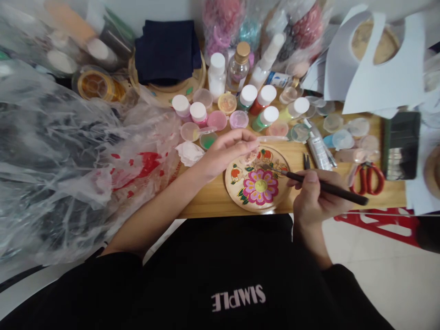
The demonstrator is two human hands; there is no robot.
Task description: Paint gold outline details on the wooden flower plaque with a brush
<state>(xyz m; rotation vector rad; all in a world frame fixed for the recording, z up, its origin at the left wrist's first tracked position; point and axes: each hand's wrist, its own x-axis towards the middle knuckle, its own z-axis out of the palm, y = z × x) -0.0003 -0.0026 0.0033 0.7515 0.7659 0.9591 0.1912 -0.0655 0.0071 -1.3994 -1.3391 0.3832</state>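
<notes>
A round wooden board [233, 195] lies near the table's front edge, bearing a pink and purple flower with a yellow centre, orange-red fruits and green leaves outlined in gold. Over its upper left side is my left hand [232, 149], fingertips pinched together at the end of a translucent plastic stick [275, 138] that points right. My right hand [314, 195], at the board's right side, is closed around a slim black-handled tool [332, 188]. The tool's thin metal end reaches left over the upper part of the design; whether it touches the surface I cannot tell.
Behind the board stand white-capped paint jars [268, 117] and small cups of colour [217, 120]. Metal tubes [319, 151], red-handled scissors [367, 178] and a dark phone-like object [401, 145] lie to the right. Crumpled plastic sheeting [68, 169] covers the left.
</notes>
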